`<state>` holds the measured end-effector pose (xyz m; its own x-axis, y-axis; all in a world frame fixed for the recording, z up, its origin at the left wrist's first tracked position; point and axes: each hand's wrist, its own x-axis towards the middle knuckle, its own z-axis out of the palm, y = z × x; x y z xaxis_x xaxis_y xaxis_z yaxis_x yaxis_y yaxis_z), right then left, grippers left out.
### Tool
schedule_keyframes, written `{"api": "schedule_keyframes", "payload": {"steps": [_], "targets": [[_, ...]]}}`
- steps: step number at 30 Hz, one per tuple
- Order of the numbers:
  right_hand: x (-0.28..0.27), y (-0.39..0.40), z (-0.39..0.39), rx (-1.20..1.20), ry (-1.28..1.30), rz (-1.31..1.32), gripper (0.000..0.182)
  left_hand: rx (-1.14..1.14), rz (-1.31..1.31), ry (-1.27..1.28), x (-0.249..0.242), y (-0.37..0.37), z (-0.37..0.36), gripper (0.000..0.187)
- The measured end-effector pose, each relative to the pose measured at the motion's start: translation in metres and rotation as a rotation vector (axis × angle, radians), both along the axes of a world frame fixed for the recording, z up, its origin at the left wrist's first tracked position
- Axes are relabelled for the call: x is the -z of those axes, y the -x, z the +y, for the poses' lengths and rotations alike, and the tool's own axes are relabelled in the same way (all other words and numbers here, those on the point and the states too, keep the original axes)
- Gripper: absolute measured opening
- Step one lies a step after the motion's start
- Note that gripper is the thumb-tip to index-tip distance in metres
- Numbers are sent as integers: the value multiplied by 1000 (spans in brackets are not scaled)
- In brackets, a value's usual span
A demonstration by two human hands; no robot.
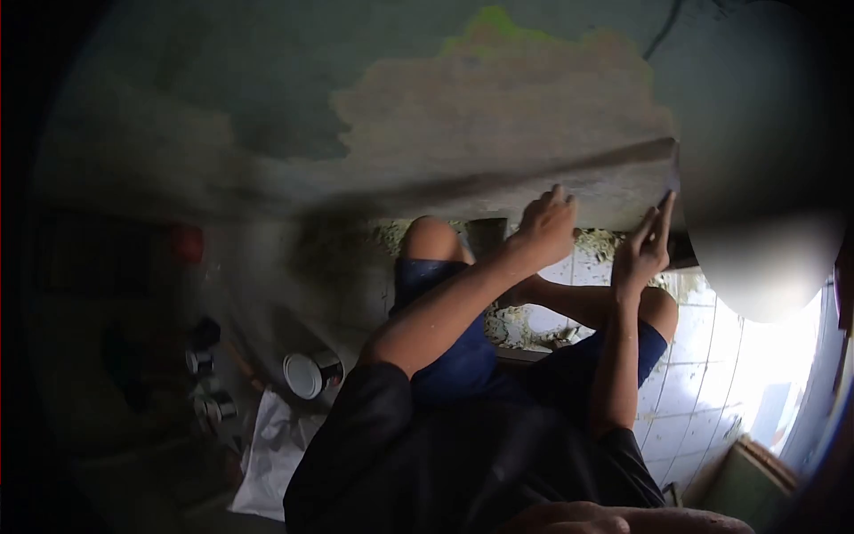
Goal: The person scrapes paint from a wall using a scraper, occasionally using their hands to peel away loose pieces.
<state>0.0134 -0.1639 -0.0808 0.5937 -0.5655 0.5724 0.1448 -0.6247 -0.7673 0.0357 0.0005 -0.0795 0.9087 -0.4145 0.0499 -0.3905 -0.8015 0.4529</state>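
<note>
In front of me is a wall [498,98] whose dull green paint gives way to a bare, rough brownish patch with a bright green fringe on top. My left hand [547,230] is raised at the lower part of this patch, its fingers curled. Whatever it may hold is hidden. Farther right, my right hand [644,251] is closed with its fingers pointing up. From its fingertips a thin flat blade [673,167] reaches up along the right end of the bare patch. Its handle does not show.
Flakes of debris [520,331] litter the white tiled floor [680,383] between and beside my bent knees. A paint can [304,376] stands at left near a white sack [267,454]. At right, a pale rounded shape [756,258] bulges close to the camera.
</note>
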Motion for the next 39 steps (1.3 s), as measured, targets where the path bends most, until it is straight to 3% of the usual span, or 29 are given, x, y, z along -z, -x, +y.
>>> {"api": "schedule_keyframes", "payload": {"steps": [1, 2, 4, 7, 9, 11, 14, 18, 20, 22, 24, 27, 31, 35, 39], "targets": [[2, 11, -2, -38, -70, 264, 44, 1, 81, -12, -4, 2, 1, 41], [21, -2, -8, -29, 104, -30, 44, 17, 150, -12, -10, -3, 1, 45], [-11, -7, -4, 17, -119, 149, 44, 48, 187, -56, -9, -6, 4, 58], [-10, -6, 13, 43, -105, 163, 44, 64, 203, -7, -8, -8, 7, 66], [17, -3, 5, 4, -49, 132, 44, 68, 196, 0, 0, -7, 8, 65], [4, -13, -2, 32, 29, 60, 47, 73, 204, 15, -5, -9, 11, 65], [-7, -14, 2, -4, -233, 197, 51, 43, 182, 33, -14, -6, 13, 63], [-6, -19, -6, -30, -208, 169, 52, 16, 138, 87, -17, -7, 13, 52], [-25, -20, -3, -146, -400, 90, 54, 11, 93, 120, -19, -10, 14, 48], [-58, -28, -2, -119, -628, -148, 56, 2, 181, 156, -34, -12, 17, 44], [-96, -31, -8, -88, -677, -227, 56, 16, 101, 178, -21, -18, 17, 37], [-120, -33, -9, -140, -674, -121, 51, 38, 119, 360, -39, -13, 20, 38], [-77, -29, -1, -198, -684, 21, 45, 180, 120, 454, -43, -8, 14, 40], [-45, -14, 16, -374, -810, 10, 30, 159, 474, 567, -50, 7, 1, 66], [-17, -13, 8, -518, -800, 107, 25, 107, 567, 583, -38, 6, -22, 65]]}}
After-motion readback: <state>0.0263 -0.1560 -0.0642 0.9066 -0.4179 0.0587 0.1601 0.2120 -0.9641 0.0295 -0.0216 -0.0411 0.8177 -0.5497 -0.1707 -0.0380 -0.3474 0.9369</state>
